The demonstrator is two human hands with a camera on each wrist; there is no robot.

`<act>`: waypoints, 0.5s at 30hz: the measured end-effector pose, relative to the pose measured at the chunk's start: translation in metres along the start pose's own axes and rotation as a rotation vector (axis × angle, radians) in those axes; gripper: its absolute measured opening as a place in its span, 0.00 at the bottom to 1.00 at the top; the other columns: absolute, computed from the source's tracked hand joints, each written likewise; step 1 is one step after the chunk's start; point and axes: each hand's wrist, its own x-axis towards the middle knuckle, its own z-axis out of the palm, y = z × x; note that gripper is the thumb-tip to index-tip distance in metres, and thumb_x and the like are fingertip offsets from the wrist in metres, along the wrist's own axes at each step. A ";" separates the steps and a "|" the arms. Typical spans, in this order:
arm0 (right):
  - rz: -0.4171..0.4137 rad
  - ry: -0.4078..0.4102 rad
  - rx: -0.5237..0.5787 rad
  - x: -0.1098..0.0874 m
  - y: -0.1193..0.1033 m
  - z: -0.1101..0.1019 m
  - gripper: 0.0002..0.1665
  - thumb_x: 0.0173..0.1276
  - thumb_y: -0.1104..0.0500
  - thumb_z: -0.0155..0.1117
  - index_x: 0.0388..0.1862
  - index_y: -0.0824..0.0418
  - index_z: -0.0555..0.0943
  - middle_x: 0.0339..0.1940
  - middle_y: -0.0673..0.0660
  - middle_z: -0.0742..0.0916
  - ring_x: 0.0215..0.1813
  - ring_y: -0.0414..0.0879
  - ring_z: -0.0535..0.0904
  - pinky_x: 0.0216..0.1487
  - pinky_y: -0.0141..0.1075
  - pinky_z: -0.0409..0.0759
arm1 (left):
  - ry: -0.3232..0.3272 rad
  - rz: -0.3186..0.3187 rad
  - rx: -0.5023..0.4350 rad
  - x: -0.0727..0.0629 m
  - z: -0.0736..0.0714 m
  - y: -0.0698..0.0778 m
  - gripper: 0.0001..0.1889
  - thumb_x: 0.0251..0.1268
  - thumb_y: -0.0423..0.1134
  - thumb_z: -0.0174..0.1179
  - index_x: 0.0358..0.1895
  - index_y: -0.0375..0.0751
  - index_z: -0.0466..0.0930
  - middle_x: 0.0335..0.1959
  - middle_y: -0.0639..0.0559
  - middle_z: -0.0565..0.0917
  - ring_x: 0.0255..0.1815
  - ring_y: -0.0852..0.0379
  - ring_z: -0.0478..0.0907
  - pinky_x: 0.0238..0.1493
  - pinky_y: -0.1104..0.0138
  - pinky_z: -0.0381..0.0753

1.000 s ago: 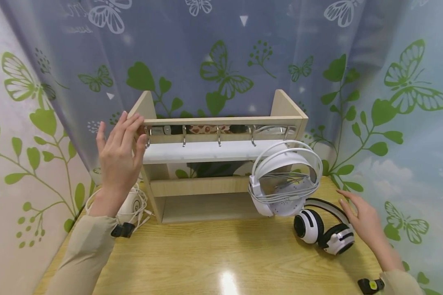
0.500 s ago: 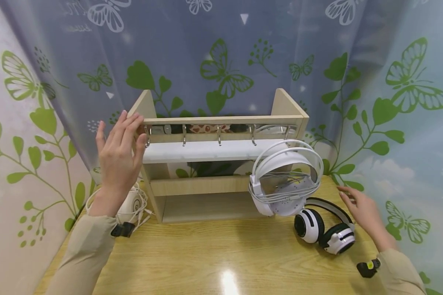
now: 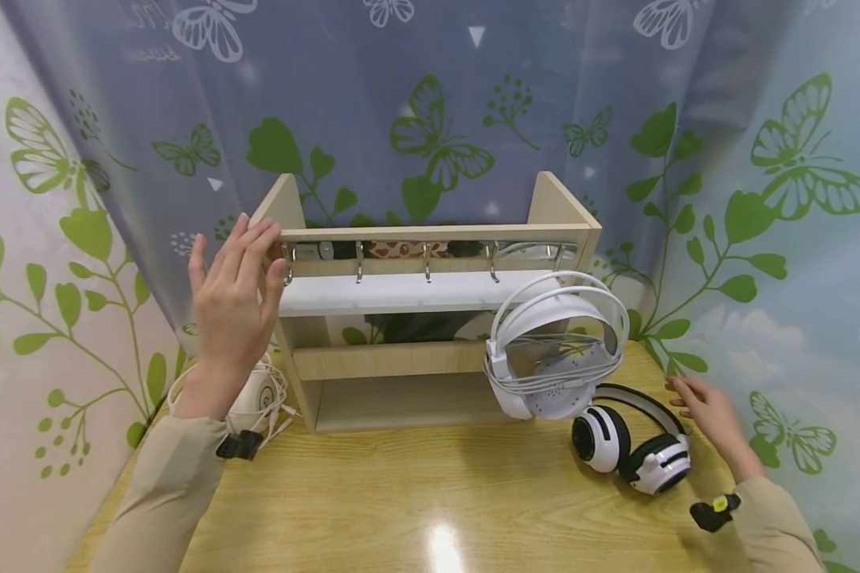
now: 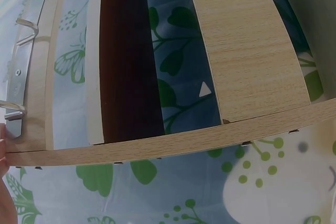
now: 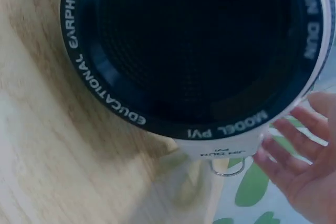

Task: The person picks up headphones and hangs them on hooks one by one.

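My left hand [image 3: 229,310] rests its straight fingers against the upper left side of a wooden desk shelf [image 3: 390,362]. In the left wrist view, a bit of that hand shows by the shelf's side edge [image 4: 157,142]. My right hand [image 3: 713,418] is beside black-and-white headphones [image 3: 603,439] lying on the table, its fingers loosely bent close to the headband. One round earcup [image 5: 189,51], lettered "Educational Earphone", fills much of the right wrist view; whether the fingertips touch the headphones cannot be told. White headphones [image 3: 499,362] with grey cable wound round them hang at the shelf's right end.
A metal rail of several hooks [image 3: 427,263] runs under the shelf's top board. White headphones or a similar white item with tangled cable [image 3: 254,398] lie left of the shelf, partly behind my left arm. Patterned curtains [image 3: 430,143] stand behind and on both sides of the wooden table [image 3: 373,501].
My right hand has shifted slightly, its fingers drawing together and bending a little beside the black-and-white headphones. My left hand, the shelf and both headphones stay where they were.
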 end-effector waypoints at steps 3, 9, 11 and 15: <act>0.048 -0.042 0.014 -0.001 0.007 0.001 0.34 0.86 0.50 0.39 0.70 0.80 0.68 0.63 0.80 0.77 0.39 0.19 0.76 0.40 0.35 0.86 | -0.003 0.005 0.012 0.000 0.000 -0.001 0.28 0.82 0.57 0.41 0.65 0.41 0.78 0.66 0.47 0.80 0.73 0.46 0.70 0.79 0.46 0.45; 0.100 -0.106 -0.129 -0.001 0.014 0.002 0.33 0.85 0.49 0.40 0.66 0.78 0.73 0.58 0.79 0.80 0.46 0.53 0.84 0.40 0.39 0.82 | 0.009 0.004 0.002 0.000 -0.001 -0.001 0.28 0.82 0.58 0.42 0.65 0.41 0.79 0.65 0.46 0.81 0.72 0.45 0.71 0.79 0.46 0.45; 0.103 -0.127 -0.189 -0.001 0.016 0.002 0.33 0.85 0.49 0.40 0.65 0.77 0.74 0.58 0.79 0.80 0.49 0.65 0.82 0.43 0.46 0.80 | 0.010 0.006 0.002 0.000 -0.001 0.000 0.28 0.82 0.58 0.42 0.65 0.41 0.79 0.65 0.46 0.81 0.72 0.45 0.71 0.79 0.46 0.45; 0.115 -0.153 -0.231 -0.002 0.019 0.004 0.32 0.85 0.49 0.42 0.64 0.77 0.74 0.58 0.80 0.79 0.52 0.69 0.79 0.45 0.52 0.78 | 0.007 0.007 0.000 0.000 -0.001 0.000 0.29 0.82 0.58 0.41 0.65 0.41 0.79 0.65 0.46 0.81 0.72 0.45 0.71 0.79 0.46 0.45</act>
